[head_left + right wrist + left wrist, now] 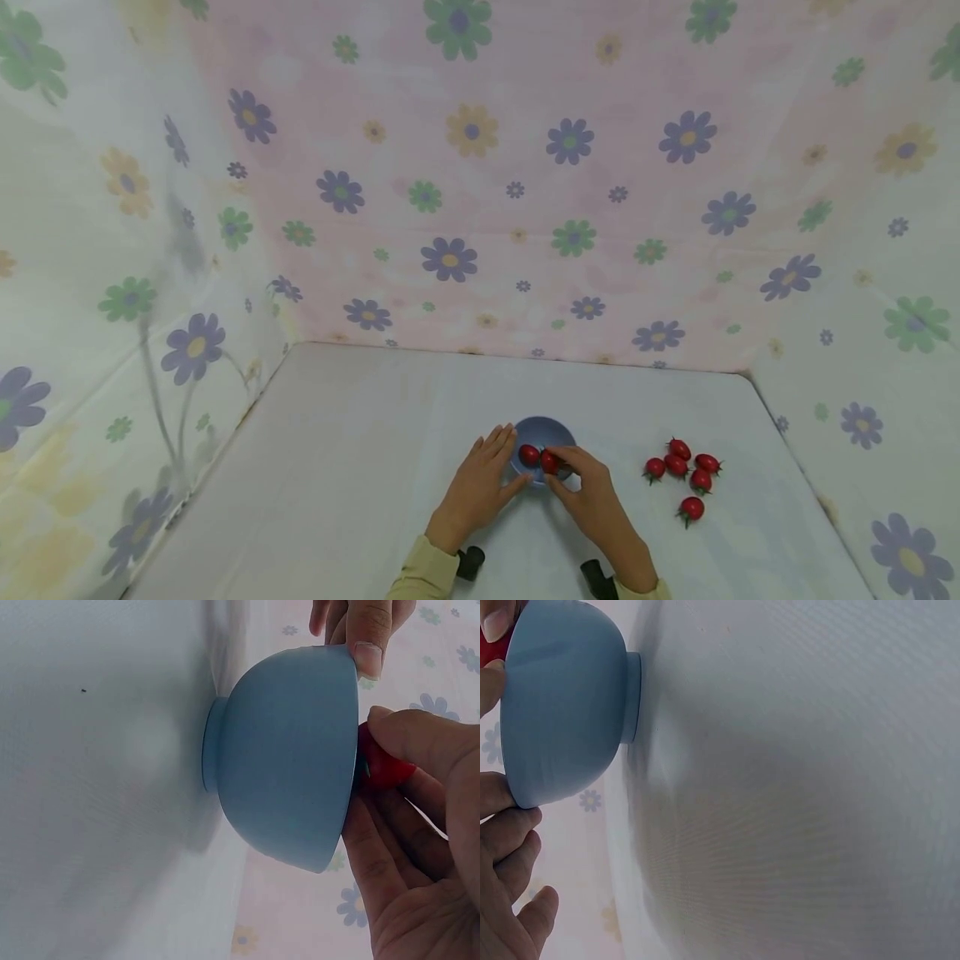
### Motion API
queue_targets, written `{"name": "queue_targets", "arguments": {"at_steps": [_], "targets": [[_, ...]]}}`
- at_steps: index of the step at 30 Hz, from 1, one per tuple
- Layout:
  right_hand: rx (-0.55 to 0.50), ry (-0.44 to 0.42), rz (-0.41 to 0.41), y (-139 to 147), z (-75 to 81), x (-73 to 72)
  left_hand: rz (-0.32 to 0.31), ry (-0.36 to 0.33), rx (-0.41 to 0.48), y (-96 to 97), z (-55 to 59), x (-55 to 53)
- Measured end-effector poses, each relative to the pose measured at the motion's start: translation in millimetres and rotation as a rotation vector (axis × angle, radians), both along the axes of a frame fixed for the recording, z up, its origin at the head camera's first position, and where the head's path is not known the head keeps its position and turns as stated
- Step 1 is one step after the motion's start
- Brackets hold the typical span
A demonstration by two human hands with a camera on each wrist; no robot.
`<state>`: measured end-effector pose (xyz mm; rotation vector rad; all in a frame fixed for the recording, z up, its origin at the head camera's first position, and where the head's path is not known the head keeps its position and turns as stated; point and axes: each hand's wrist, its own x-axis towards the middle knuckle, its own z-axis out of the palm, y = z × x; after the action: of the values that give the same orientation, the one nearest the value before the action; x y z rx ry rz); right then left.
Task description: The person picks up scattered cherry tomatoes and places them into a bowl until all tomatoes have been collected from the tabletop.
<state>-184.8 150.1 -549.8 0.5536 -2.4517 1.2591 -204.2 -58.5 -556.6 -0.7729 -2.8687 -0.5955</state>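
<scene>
A blue bowl (542, 429) stands upright on the white table. My left hand (478, 482) holds it at its left side, thumb and fingers spread along the rim; in the left wrist view the fingertips (526, 819) touch the rim. A cherry tomato (528, 455) lies in the bowl. Another cherry tomato (384, 765) is pinched between the thumb and fingers of my right hand (592, 493), just at the bowl's rim. The right wrist view shows its green stem end turned toward the bowl, with lower fingers against the rim.
Several loose cherry tomatoes (676, 465) with green stems lie in a group to the right of the bowl, one (691, 509) nearer to me. Flower-printed cloth walls (517, 275) rise at the table's back and sides.
</scene>
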Motion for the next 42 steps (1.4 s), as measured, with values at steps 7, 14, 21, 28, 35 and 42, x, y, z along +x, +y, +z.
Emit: {"name": "queue_targets", "arguments": {"at_steps": [7, 14, 21, 28, 35, 42], "targets": [[-0.001, -0.013, 0.0, -0.9, -1.0, -1.3, 0.004, -0.015, 0.006, 0.3, -0.9, -0.6], [0.008, -0.02, -0.006, -2.2, -1.1, -2.4, 0.003, -0.013, 0.003, 0.5, 0.2, -0.7], [-0.016, -0.043, -0.006, -2.8, 4.3, 2.0, -0.004, -0.029, 0.002, 0.5, 0.3, -0.6], [-0.02, -0.027, -0.017, -1.4, 4.2, 6.4, -0.002, -0.028, 0.014, 0.5, 1.7, -0.7], [-0.01, 0.12, -0.028, 4.5, -4.5, 11.3, -0.001, -0.015, 0.02, 0.1, 2.1, -0.4], [-0.029, 0.021, -0.095, 8.7, 1.3, 28.6, -0.002, -0.005, 0.025, -0.4, 1.7, -0.4]]}}
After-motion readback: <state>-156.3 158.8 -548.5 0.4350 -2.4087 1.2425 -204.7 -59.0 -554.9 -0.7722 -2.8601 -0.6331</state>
